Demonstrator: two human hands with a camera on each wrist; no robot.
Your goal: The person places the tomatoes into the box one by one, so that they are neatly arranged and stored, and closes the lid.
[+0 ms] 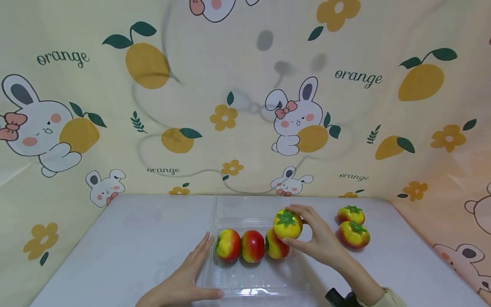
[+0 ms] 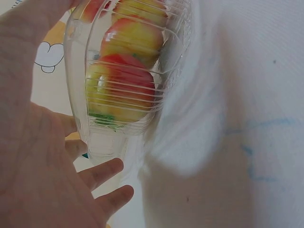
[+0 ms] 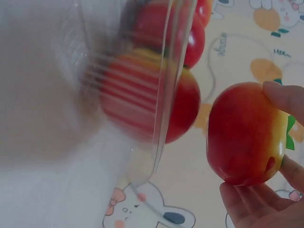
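A clear plastic box point(image 1: 264, 283) stands on the table with its lid folded back behind it. Three red-and-yellow persimmons point(image 1: 252, 246) sit in a row inside. My right hand point(image 1: 322, 241) pinches another persimmon point(image 1: 287, 224) between thumb and fingers, above the right end of that row; its green leafy top faces the head camera. In the right wrist view this held persimmon point(image 3: 244, 135) is apart from the box wall. My left hand point(image 1: 182, 279) lies along the left side of the box, fingers extended and thumb near the front corner.
Two more persimmons point(image 1: 353, 234) lie close together on the table to the right of the box. The white tabletop point(image 1: 145, 238) ends at a patterned cloth backdrop point(image 1: 245, 102) with rabbits and oranges. A dark wrist strap point(image 1: 339, 297) is on the right wrist.
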